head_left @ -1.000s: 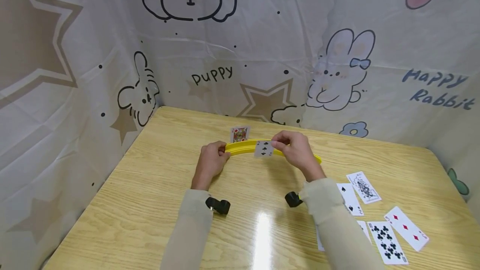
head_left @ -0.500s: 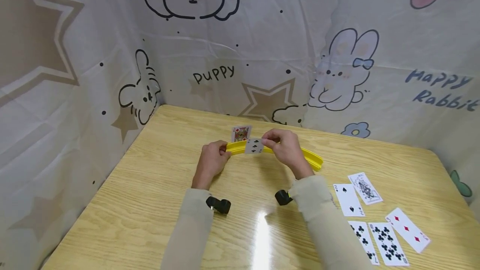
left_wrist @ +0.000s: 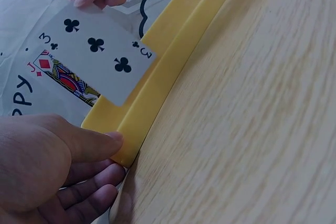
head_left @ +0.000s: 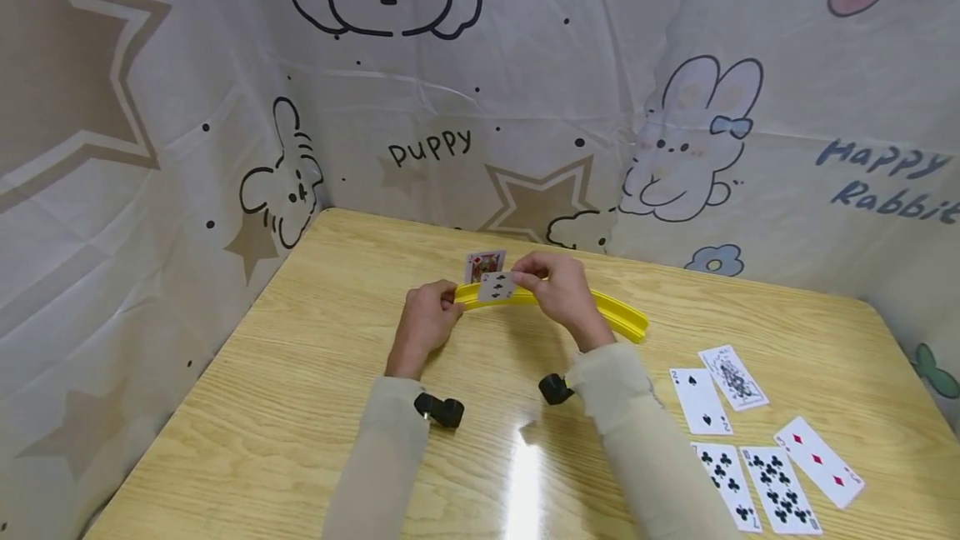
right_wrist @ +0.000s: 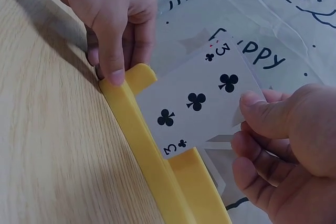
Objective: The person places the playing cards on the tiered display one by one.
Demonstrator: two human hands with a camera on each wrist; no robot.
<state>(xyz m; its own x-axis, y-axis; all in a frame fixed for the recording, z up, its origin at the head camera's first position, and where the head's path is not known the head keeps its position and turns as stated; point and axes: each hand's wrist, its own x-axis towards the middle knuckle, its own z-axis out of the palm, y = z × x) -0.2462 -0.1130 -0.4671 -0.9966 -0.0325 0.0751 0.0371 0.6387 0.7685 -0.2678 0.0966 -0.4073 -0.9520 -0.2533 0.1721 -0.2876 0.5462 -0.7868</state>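
Note:
A curved yellow card holder (head_left: 618,315) stands near the back of the table. My left hand (head_left: 427,322) grips its left end, thumb on the front face and fingers behind, as the left wrist view shows. With thumb and fingers my right hand (head_left: 558,290) pinches the right edge of a three of clubs (head_left: 496,286). That card is tilted, its lower edge right at the holder's groove in the right wrist view (right_wrist: 196,100). Behind it a jack of diamonds (left_wrist: 63,80) stands upright in the holder, mostly covered by the three.
At the right of the table lie several face-up cards: a two of spades (head_left: 701,401), a joker-like card (head_left: 733,378), a three of diamonds (head_left: 819,462) and two clubs cards, one of them (head_left: 781,490) in full view. A printed curtain (head_left: 525,98) hangs behind the table.
My right hand has moved left along the holder, carrying the three of clubs until it overlaps the jack of diamonds. My left hand keeps its grip on the holder's left end.

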